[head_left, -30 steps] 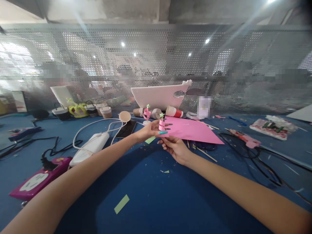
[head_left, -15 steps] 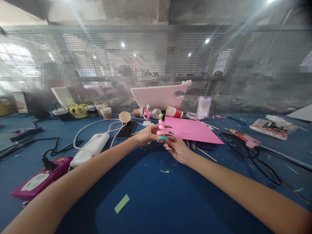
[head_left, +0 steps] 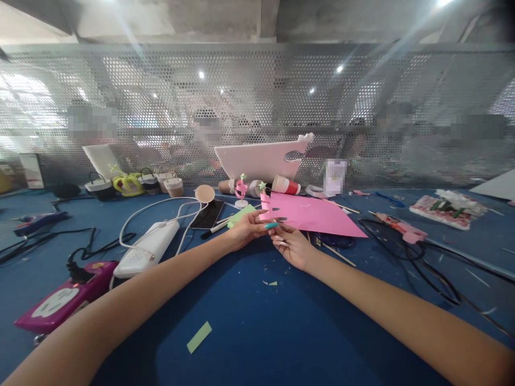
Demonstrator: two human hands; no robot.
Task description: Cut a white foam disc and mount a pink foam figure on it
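Note:
In front of me I hold up a small pink paper spiral topped with a light green star. My left hand is closed around its lower part, with long dark fingernails showing past it on the right. My right hand pinches at the bottom of the spiral, fingertips meeting those of the left. Between the hands shows a long turquoise shape, perhaps a thumbnail. Just behind, a similar pink spiral with a star stands on a white round base. A pink sheet lies behind my right hand.
A white power strip and a magenta box with a plug lie left, with cables. A phone, green paper and marker are behind my left hand. A pink glue gun lies right. A green strip is nearer.
The spiral has tilted and turned slightly in my fingers, and its lower loops are now more covered. My left hand has shifted a little lower, showing more of the green paper and marker behind it.

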